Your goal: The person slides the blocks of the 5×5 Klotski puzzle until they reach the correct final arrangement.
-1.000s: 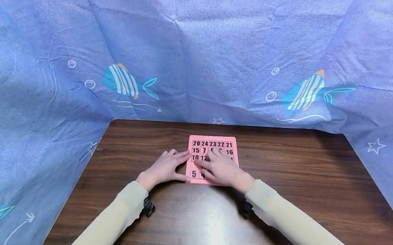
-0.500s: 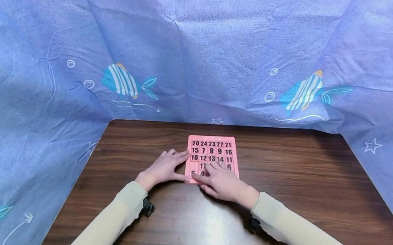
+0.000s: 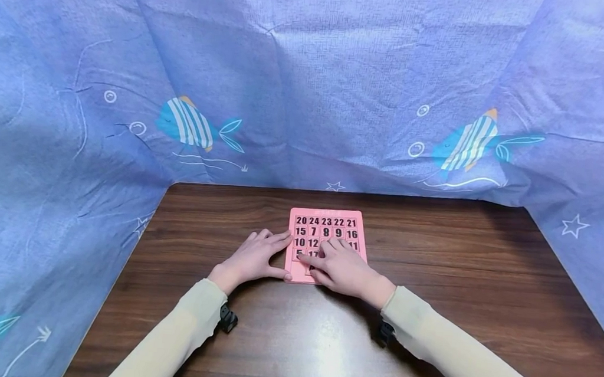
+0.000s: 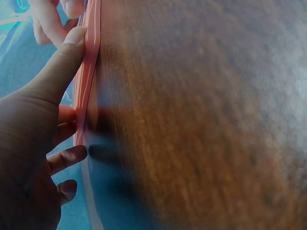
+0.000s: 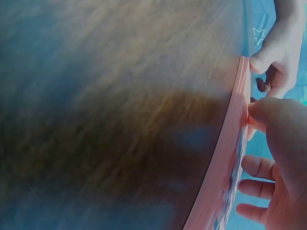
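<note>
A pink number sliding puzzle [image 3: 328, 212] lies flat on the table, its tiles printed with black numerals. My left hand [image 3: 251, 258] lies along its left side, thumb at the lower left corner and fingertips at the edge; the left wrist view shows that thumb against the pink frame [image 4: 89, 67]. Over the lower part of the puzzle is my right hand [image 3: 348, 269], its index fingertip on the 5 tile [image 3: 298, 251] in the fourth row. Below that tile the bottom left slot is bare. Several tiles in the middle and lower right are hidden by the right hand.
The dark wooden table [image 3: 466, 266] extends around the puzzle on all sides. A blue cloth [image 3: 337, 85] with fish prints hangs behind the table and down its sides. Each wrist wears a small black camera [image 3: 228, 318].
My right hand drew down to the bottom row, then moved back up. The 5 tile slid up from the bottom left corner into the vacant fourth-row slot. The left hand stayed put.
</note>
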Tool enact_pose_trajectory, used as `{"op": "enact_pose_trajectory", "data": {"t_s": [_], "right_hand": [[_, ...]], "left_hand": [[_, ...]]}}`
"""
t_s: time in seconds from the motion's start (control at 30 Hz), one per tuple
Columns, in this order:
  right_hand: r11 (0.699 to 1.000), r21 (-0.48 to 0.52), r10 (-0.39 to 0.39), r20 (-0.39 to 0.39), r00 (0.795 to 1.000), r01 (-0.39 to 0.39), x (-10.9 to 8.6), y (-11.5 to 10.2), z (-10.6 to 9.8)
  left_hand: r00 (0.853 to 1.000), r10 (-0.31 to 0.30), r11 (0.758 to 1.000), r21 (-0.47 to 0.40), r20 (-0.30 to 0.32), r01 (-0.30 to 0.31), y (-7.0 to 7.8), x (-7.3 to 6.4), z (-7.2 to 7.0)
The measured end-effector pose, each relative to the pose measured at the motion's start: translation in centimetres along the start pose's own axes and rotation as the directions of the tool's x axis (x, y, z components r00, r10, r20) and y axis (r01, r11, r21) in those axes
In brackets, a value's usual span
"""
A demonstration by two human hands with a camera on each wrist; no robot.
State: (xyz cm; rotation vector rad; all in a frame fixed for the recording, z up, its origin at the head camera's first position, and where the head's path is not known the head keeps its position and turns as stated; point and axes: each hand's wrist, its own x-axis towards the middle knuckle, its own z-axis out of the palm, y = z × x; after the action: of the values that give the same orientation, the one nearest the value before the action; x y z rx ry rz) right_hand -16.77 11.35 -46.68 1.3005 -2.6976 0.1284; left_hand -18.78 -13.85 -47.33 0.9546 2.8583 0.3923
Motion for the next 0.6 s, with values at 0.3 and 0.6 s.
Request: {"op": "enact_pose_trajectory", "data": {"t_s": [0.3, 0.6], "right_hand": [[0.999, 0.016, -0.047, -0.086, 0.995, 0.048, -2.0, 0.0, -0.3], [0.999, -0.013, -0.048, -0.084, 0.995, 0.047, -3.5, -0.4, -0.6]], "left_hand": [[1.000, -0.006, 1.000, -0.001, 0.015, 0.006, 0.1, 0.0, 0.1], [1.000, -0.003, 1.000, 0.000, 0.009, 0.003, 0.1, 0.0, 0.1]]}}
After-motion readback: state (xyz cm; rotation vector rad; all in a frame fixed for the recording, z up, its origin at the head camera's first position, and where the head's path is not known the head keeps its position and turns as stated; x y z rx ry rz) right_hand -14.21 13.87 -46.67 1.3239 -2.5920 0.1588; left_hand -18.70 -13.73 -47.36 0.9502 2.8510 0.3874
